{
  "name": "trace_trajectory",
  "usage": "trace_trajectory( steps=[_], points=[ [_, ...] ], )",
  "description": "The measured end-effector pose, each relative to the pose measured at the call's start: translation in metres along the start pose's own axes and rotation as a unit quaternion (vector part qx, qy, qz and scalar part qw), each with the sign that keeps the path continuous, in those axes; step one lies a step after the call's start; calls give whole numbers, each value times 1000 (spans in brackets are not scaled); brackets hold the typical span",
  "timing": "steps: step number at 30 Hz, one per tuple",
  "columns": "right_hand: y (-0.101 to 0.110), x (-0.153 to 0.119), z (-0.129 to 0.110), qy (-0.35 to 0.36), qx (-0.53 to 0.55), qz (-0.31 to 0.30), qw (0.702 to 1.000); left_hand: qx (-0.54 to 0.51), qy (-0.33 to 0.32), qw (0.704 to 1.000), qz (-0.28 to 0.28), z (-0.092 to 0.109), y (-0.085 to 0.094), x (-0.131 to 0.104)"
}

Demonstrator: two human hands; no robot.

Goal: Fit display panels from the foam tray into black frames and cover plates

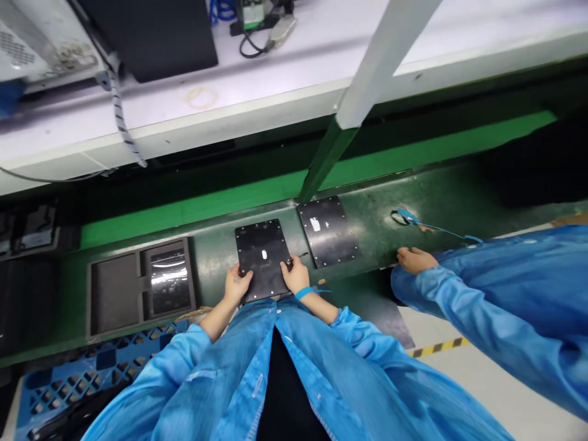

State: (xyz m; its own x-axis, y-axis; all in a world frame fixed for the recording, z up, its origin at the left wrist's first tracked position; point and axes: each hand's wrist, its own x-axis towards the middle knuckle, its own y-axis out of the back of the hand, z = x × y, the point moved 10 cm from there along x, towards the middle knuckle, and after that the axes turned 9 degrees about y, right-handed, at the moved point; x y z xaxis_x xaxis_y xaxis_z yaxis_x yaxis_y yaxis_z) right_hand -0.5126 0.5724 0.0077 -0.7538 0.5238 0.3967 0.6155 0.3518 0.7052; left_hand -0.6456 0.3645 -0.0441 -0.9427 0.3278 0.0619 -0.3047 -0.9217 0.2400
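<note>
A flat black panel [263, 251] with small dots along its rim and a white label lies at the near edge of the green bench [214, 245], close to my body. My left hand [237, 283] grips its lower left edge, thumb on top. On its right edge my right hand [296, 275], with a blue band at the wrist, holds it the same way; a short dark cable end sticks out beside the fingers. A second black panel [328, 231] with a white label lies just right of it, untouched.
A dark foam tray [138, 318] with a glossy black panel [169, 278] stands left. Below it is a blue plastic crate [87, 383]. A white shelf [275, 104] and post [381, 58] rise ahead. A co-worker's hand [417, 260] is at right, near a blue cord [407, 214].
</note>
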Motion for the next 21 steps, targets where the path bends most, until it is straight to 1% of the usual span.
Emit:
trace_trajectory(
  steps=[2,3,5,7,10,12,13,14,15,16,17,18,19,20,21],
  points=[
    [24,4,5,27,45,31,998,-53,33,997,-36,3,-9,-11],
    [38,6,12,36,59,43,997,-70,46,995,-58,6,-18,-16],
    [70,10,34,42,68,76,994,-75,49,990,-106,23,-46,-25],
    [107,14,66,32,58,124,990,-57,41,986,-151,46,-86,-28],
    [157,25,121,1,21,191,981,-7,59,977,-205,77,-159,-15],
    [180,38,151,-12,-3,215,976,26,71,971,-227,93,-203,0],
    [189,46,162,-17,-12,222,975,37,70,969,-233,102,-221,8],
    [196,55,172,-22,-19,226,974,45,64,969,-235,110,-233,16],
    [200,65,179,-24,-22,226,974,50,54,970,-234,118,-240,25],
    [202,74,183,-24,-22,223,974,53,42,970,-232,125,-242,34],
    [203,81,185,-19,-17,220,975,55,29,971,-231,131,-239,42],
    [204,86,184,-8,-4,222,975,65,6,972,-224,139,-229,52],
    [204,87,181,10,16,229,973,94,-29,974,-203,147,-214,62],
    [205,84,176,32,43,243,968,143,-73,973,-167,155,-195,72],
    [206,76,171,57,77,261,961,211,-116,963,-120,163,-175,82]
  ],
)
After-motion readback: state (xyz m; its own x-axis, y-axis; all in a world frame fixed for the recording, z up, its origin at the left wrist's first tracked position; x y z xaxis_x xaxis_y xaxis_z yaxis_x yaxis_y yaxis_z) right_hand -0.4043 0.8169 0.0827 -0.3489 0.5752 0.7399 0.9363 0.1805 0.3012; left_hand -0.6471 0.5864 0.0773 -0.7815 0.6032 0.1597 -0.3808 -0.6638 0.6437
